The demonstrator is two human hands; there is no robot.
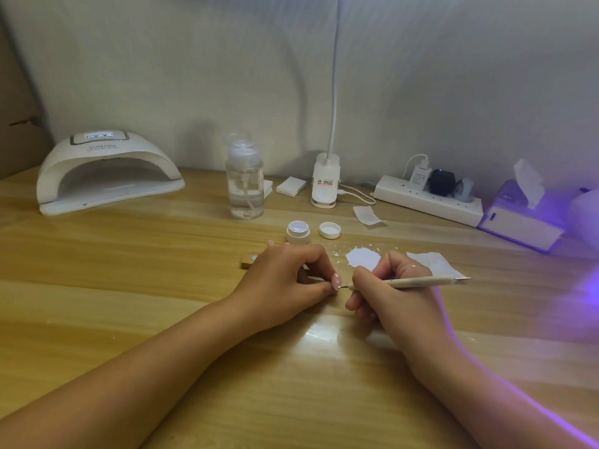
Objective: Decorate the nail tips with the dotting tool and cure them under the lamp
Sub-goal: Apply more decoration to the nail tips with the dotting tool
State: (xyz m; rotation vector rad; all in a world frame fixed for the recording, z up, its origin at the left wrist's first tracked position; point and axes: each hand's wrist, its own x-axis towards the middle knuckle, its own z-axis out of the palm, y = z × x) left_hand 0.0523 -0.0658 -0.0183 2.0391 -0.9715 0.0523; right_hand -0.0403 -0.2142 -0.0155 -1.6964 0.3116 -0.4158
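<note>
Fig.: dotting step in hand, curing not yet begun. Curing lamp (107, 170) stands at table's far left, well apart from the work (display lit). L. hand (285, 273) rests on table, pinching the nail tip (336, 281). R. hand (392, 286) grips dotting tool (418, 281) pen-style, point at the tip. Next, probably: more dots w/ light, steady touch, then to lamp.
</note>
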